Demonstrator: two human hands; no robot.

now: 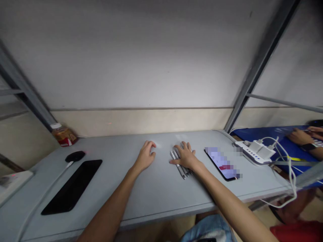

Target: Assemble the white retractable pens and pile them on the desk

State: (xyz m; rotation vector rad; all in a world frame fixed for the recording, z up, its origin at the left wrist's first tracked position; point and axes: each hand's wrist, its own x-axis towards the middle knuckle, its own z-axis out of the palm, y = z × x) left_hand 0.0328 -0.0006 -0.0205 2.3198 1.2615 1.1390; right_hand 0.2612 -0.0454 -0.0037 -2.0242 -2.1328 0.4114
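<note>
My right hand (186, 155) lies flat with its fingers spread on a small row of silver pens (179, 165) in the middle of the grey table (151, 191). My left hand (146, 155) rests on the bare tabletop a short way to the left of the pens. Its fingers are loosely curled, and nothing shows in them. Just right of my right hand a phone (222, 163) with a lit screen lies flat.
A long black slab (73, 186) lies at the left, with a black round object (75, 156) on a white cable behind it and a small jar (64, 134) by the wall. A white power strip (254, 153) with chargers sits at the right. Another person's hands (301, 136) work on a blue surface beyond.
</note>
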